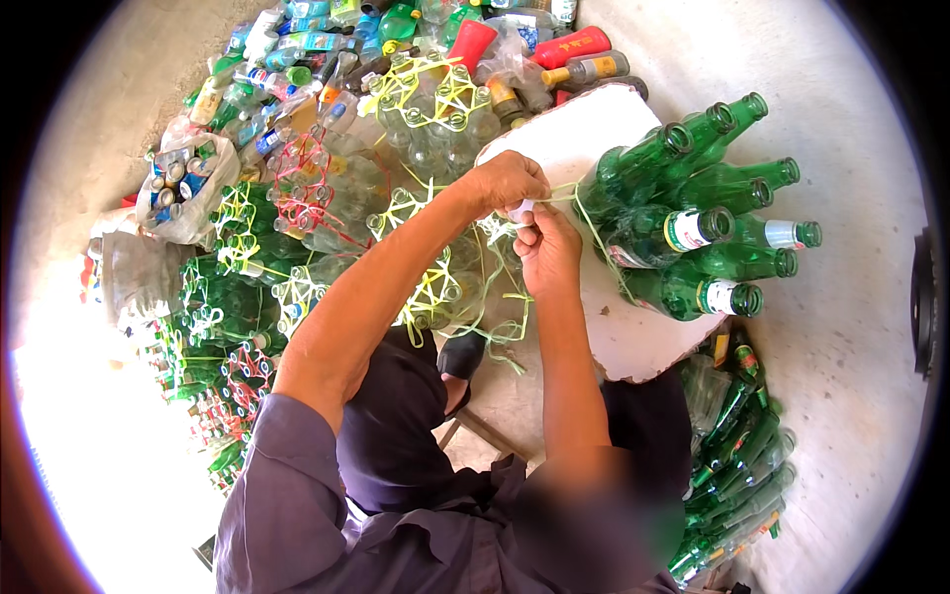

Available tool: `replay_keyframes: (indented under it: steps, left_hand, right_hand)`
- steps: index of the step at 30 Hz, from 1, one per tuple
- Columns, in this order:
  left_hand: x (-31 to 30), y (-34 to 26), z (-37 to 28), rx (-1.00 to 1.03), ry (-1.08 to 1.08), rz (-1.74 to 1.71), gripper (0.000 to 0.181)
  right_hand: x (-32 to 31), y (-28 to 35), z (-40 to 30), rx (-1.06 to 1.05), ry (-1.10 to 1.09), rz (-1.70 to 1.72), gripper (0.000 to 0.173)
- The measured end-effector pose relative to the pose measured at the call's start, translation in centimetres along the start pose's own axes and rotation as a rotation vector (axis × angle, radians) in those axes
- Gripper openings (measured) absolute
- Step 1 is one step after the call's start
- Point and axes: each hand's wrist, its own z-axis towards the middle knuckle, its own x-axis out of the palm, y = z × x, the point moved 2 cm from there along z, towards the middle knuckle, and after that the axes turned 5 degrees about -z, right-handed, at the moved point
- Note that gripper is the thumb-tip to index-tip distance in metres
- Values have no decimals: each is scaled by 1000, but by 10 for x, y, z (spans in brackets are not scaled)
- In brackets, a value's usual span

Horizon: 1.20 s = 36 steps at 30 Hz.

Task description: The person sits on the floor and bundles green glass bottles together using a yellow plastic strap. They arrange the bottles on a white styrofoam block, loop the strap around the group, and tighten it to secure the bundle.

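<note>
My left hand (510, 180) is closed on a pale green plastic twine (564, 197) that runs to a cluster of green glass bottles (672, 208). Just below it, my right hand (551, 252) pinches the same twine close to the left fingers. A small whitish piece (522, 210) shows between the hands; I cannot tell what it is. The twine loops around the near side of the bottles, which stand together on a white board (608, 327). Some bottles bear labels. Loose twine ends (490, 327) hang in tangles below my hands.
Left of my arms stand clear glass bottles (438, 141) and green bottles (252, 237) tied with yellow and red strapping. Plastic bottles (312, 41) are heaped at the back. A bag of cans (185, 185) sits at left. More green bottles (742, 460) lie at lower right.
</note>
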Motion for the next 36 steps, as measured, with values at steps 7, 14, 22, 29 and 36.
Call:
replay_keyframes:
  steps: [7, 14, 22, 29, 36]
  left_hand:
    - [4, -1, 3, 26, -10, 50, 13]
    - [4, -4, 8, 147, -56, 259, 19]
    - [6, 0, 17, 392, -339, 789, 15]
    - [18, -22, 1, 340, -338, 894, 15]
    - [27, -31, -5, 244, -328, 985, 19]
  right_hand:
    - [4, 3, 0, -7, -127, -82, 7]
    - [-6, 2, 6, -102, -93, 111, 8]
    - [-6, 3, 13, -123, -138, 187, 14]
    - [-11, 4, 16, -129, -96, 202, 15]
    - [-10, 2, 17, -134, -104, 231, 14]
